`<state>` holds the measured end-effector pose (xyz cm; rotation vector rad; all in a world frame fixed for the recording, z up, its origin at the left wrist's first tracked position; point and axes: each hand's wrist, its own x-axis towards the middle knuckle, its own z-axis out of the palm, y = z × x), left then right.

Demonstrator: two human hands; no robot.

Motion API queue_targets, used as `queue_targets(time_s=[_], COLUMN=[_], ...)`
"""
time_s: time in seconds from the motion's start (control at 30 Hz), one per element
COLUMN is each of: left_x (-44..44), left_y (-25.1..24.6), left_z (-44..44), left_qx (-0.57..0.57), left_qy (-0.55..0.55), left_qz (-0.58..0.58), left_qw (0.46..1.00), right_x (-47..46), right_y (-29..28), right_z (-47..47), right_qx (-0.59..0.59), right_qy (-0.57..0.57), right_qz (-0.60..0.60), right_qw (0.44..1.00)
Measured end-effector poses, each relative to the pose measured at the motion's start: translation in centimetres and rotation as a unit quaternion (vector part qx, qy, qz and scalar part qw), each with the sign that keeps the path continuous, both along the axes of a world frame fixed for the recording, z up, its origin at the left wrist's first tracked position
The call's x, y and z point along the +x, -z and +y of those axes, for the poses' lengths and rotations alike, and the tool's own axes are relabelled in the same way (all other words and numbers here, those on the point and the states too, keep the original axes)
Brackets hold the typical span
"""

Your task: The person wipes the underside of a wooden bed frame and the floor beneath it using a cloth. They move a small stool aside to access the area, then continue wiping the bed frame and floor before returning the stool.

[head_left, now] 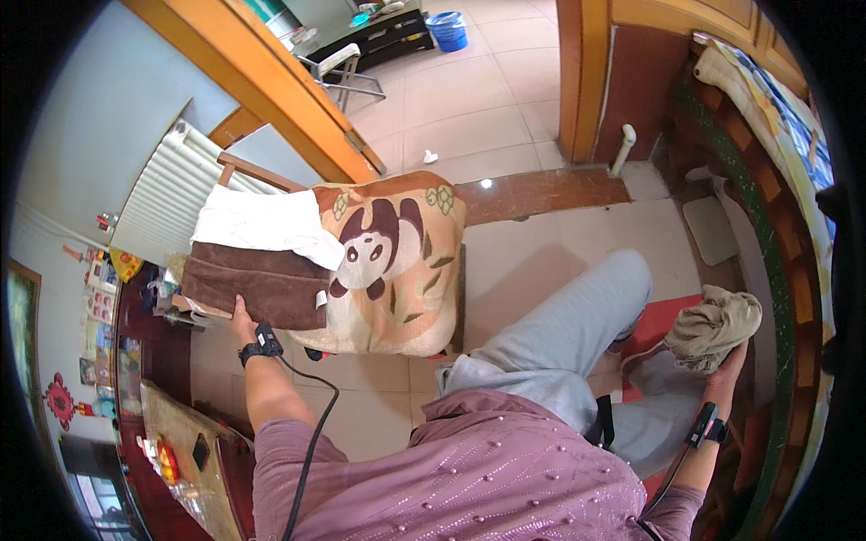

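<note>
My left hand (242,320) rests at the near edge of a brown towel (256,287), which is draped over a wooden chair (260,172); its thumb lies near the cloth's edge and its other fingers are hidden. A white cloth (260,220) lies beyond the brown towel. Beside them, a panda-patterned cover (406,297) is spread over the seat. Far to the right, my right hand (731,368) holds a bunched olive-beige cloth (716,329) above my knee and a red mat (653,324).
A white radiator (162,196) stands behind the chair. At the lower left is a table (193,446) with a phone. A bed edge with bedding (764,108) curves along the right. Beyond the doorway are a folding chair (345,64) and a blue bucket (448,32).
</note>
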<state>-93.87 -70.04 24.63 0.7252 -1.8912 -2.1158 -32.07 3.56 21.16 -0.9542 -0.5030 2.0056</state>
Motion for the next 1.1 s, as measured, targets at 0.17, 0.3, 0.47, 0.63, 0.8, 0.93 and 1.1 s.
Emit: queue_targets(time_s=[0.17,0.3,0.47,0.63,0.8,0.93,1.1], left_x=[2.1,3.2,5.3,12.3,19.7,19.7,17.8], left_y=[-1.1,-0.5,0.9,3.2,6.7,6.8,10.2], left_z=[-1.9,-1.0,0.6,14.6,30.9,31.9,30.0], left_qx=[-0.038,-0.057,-0.185,-0.531,-0.640,-0.711,-0.749], left_qy=[0.020,0.013,-0.016,0.027,0.350,0.369,0.319], left_qz=[-0.056,-0.055,-0.157,0.067,0.147,0.091,0.116], left_qw=[0.998,0.997,0.970,0.844,0.668,0.592,0.569], right_x=[-4.7,-7.4,-11.8,-17.3,-20.1,-20.9,-19.8], right_y=[1.8,2.4,2.1,4.6,6.1,6.1,8.1], right_z=[2.4,3.9,4.0,4.5,4.7,3.9,4.6], right_qx=[-0.042,-0.045,-0.030,-0.044,-0.033,-0.042,-0.052], right_qy=[-0.045,-0.080,-0.073,-0.172,-0.256,-0.239,-0.243], right_qz=[0.011,0.042,0.019,0.041,0.064,0.062,0.054], right_qw=[0.998,0.995,0.997,0.983,0.964,0.968,0.967])
